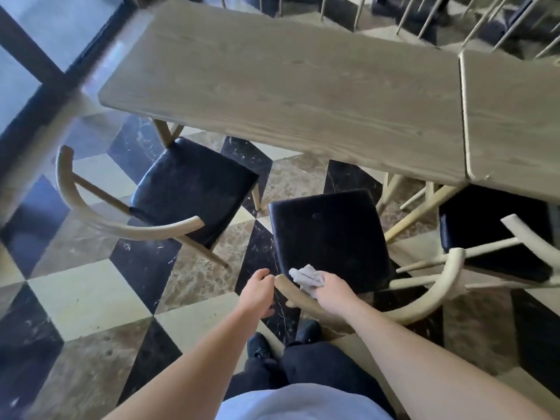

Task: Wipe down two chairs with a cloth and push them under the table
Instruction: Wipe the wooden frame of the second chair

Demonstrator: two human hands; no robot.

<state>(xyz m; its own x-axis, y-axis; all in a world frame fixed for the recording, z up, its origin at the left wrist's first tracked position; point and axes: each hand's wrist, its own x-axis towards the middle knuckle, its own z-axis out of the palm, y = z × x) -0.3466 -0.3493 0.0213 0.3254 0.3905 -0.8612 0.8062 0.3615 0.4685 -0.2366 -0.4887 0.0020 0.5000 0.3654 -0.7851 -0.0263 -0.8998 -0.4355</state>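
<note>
A chair with a black seat [328, 234] and a curved pale wooden backrest stands right in front of me, pulled out from the long wooden table [288, 95]. My right hand [331, 294] rests on that backrest, holding a crumpled grey cloth [306, 277] against the rail. My left hand [257, 291] hovers by the rail's left end, fingers curled and apart, holding nothing. A second chair [194, 186] with the same black seat stands to the left, turned at an angle, its front edge near the table.
A third chair [491, 237] sits on the right, partly under a second tabletop [515, 116]. The floor has black, cream and brown marble tiles. More chair backs line the table's far side. A dark-framed window is at the left. My feet are just behind the middle chair.
</note>
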